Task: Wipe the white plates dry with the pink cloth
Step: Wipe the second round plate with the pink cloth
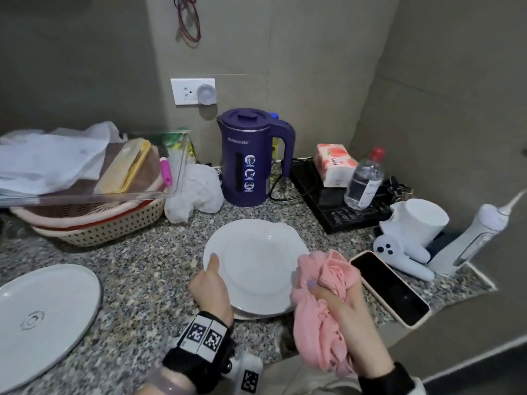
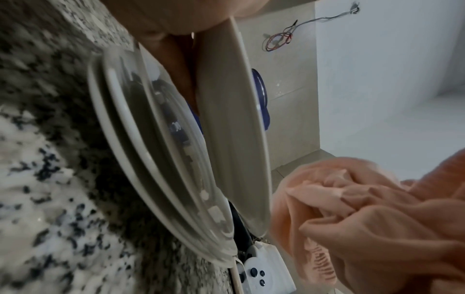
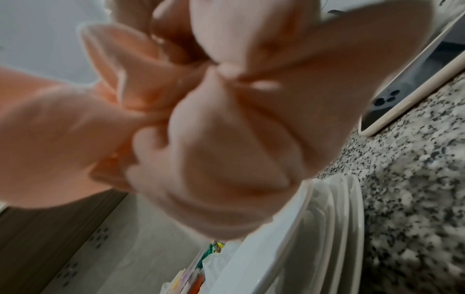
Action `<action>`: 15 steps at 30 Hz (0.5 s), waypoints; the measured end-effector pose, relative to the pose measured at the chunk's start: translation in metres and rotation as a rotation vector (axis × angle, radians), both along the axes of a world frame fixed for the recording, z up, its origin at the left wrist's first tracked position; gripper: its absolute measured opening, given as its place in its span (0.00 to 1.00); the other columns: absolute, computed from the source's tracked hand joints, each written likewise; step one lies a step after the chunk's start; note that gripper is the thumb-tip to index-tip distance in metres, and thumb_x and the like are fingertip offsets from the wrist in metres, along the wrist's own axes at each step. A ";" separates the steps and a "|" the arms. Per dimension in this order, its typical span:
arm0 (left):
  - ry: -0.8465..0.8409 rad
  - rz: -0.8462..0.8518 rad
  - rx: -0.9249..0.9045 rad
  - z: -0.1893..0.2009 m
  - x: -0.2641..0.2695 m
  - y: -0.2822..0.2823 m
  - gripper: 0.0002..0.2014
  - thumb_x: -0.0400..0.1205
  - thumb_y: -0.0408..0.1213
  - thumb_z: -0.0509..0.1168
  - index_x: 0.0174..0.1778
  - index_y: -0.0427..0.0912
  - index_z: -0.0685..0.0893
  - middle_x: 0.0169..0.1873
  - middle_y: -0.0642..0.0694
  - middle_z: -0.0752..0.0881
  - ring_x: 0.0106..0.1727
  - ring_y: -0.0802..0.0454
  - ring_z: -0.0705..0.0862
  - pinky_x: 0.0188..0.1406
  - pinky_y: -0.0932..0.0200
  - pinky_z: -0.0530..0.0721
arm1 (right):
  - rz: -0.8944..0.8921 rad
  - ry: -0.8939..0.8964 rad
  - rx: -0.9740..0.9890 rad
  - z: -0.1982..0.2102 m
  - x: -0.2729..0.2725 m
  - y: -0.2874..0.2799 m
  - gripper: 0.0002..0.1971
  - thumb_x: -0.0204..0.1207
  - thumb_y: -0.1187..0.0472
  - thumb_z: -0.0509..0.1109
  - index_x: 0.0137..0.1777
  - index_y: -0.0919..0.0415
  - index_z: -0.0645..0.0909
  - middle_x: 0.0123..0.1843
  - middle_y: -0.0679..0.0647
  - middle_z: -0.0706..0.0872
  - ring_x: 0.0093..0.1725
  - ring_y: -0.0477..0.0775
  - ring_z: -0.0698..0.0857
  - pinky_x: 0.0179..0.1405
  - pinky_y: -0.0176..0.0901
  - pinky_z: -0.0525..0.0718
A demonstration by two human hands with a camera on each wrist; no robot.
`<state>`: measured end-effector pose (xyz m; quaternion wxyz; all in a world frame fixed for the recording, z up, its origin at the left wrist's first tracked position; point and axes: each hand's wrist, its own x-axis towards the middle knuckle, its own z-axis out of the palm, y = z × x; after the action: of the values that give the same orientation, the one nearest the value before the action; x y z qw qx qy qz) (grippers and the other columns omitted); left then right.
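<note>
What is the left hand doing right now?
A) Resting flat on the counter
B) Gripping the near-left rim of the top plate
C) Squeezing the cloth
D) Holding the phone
B: the left hand grips the top plate at its near-left rim, thumb on top, lifting it off the plates below, while the right hand holds the cloth.

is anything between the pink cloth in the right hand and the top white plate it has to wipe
Nothing visible. The bunched pink cloth in the right hand is already at the right rim of the round white top plate, whose face is bare. The left hand only grips the opposite, left rim.
</note>
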<state>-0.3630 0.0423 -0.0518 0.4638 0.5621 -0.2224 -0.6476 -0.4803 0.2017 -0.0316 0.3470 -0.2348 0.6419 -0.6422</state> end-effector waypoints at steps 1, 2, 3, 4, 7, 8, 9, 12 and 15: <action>-0.007 0.004 0.001 -0.001 0.000 0.000 0.11 0.82 0.37 0.69 0.35 0.39 0.80 0.38 0.42 0.85 0.47 0.38 0.85 0.49 0.43 0.84 | 0.010 0.000 0.001 -0.001 0.000 -0.001 0.36 0.67 0.54 0.80 0.74 0.53 0.69 0.63 0.58 0.84 0.64 0.59 0.84 0.59 0.54 0.83; -0.014 0.001 0.005 -0.002 0.000 -0.001 0.11 0.82 0.37 0.69 0.35 0.39 0.79 0.37 0.42 0.85 0.47 0.37 0.85 0.50 0.42 0.84 | 0.023 -0.015 0.004 0.000 0.002 -0.001 0.35 0.69 0.57 0.80 0.74 0.51 0.69 0.63 0.56 0.85 0.63 0.56 0.84 0.59 0.52 0.82; -0.023 -0.004 0.007 -0.002 0.000 -0.001 0.12 0.82 0.37 0.69 0.34 0.38 0.79 0.36 0.42 0.85 0.47 0.37 0.85 0.51 0.41 0.84 | 0.041 -0.023 0.006 0.000 0.003 -0.002 0.36 0.68 0.56 0.80 0.75 0.49 0.68 0.64 0.54 0.84 0.63 0.53 0.84 0.61 0.51 0.82; -0.031 -0.005 0.007 -0.002 0.000 -0.001 0.12 0.83 0.37 0.68 0.34 0.38 0.79 0.36 0.42 0.84 0.48 0.37 0.85 0.51 0.41 0.84 | 0.047 -0.042 0.011 0.002 0.005 -0.002 0.39 0.64 0.54 0.80 0.75 0.48 0.68 0.65 0.53 0.84 0.64 0.52 0.84 0.64 0.52 0.81; -0.050 -0.009 -0.001 -0.003 -0.001 -0.002 0.12 0.83 0.36 0.68 0.34 0.39 0.79 0.36 0.43 0.84 0.48 0.37 0.85 0.53 0.40 0.85 | 0.020 -0.082 0.018 0.003 0.007 -0.005 0.44 0.54 0.49 0.81 0.74 0.48 0.69 0.65 0.53 0.84 0.63 0.52 0.84 0.66 0.54 0.80; -0.054 -0.010 -0.006 -0.003 -0.001 -0.002 0.12 0.83 0.36 0.68 0.34 0.39 0.79 0.36 0.43 0.84 0.48 0.38 0.85 0.53 0.41 0.85 | 0.028 -0.107 0.015 0.003 0.008 -0.005 0.43 0.56 0.51 0.81 0.73 0.48 0.70 0.65 0.53 0.84 0.63 0.52 0.85 0.67 0.54 0.79; -0.061 -0.012 -0.015 -0.004 -0.002 -0.002 0.12 0.83 0.36 0.67 0.35 0.38 0.79 0.36 0.43 0.84 0.47 0.38 0.84 0.51 0.44 0.84 | 0.026 -0.110 0.025 0.003 0.008 -0.005 0.40 0.59 0.53 0.82 0.73 0.49 0.70 0.64 0.52 0.85 0.62 0.50 0.85 0.65 0.52 0.80; -0.084 -0.021 -0.056 -0.008 -0.001 -0.003 0.09 0.85 0.36 0.66 0.43 0.33 0.82 0.41 0.39 0.85 0.47 0.40 0.83 0.47 0.49 0.81 | 0.022 -0.199 0.054 0.005 0.005 -0.007 0.28 0.69 0.60 0.78 0.68 0.49 0.74 0.54 0.52 0.88 0.47 0.43 0.90 0.40 0.33 0.86; -0.129 -0.126 -0.113 -0.014 0.005 -0.008 0.07 0.86 0.33 0.63 0.56 0.35 0.83 0.51 0.36 0.86 0.51 0.39 0.84 0.52 0.48 0.82 | 0.046 -0.400 0.011 0.002 0.003 -0.004 0.33 0.67 0.58 0.79 0.72 0.59 0.73 0.53 0.65 0.89 0.47 0.58 0.91 0.33 0.41 0.87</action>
<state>-0.3577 0.0342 -0.0659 0.4378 0.5606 -0.3230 -0.6243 -0.4771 0.1981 -0.0292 0.4836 -0.1150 0.5581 -0.6644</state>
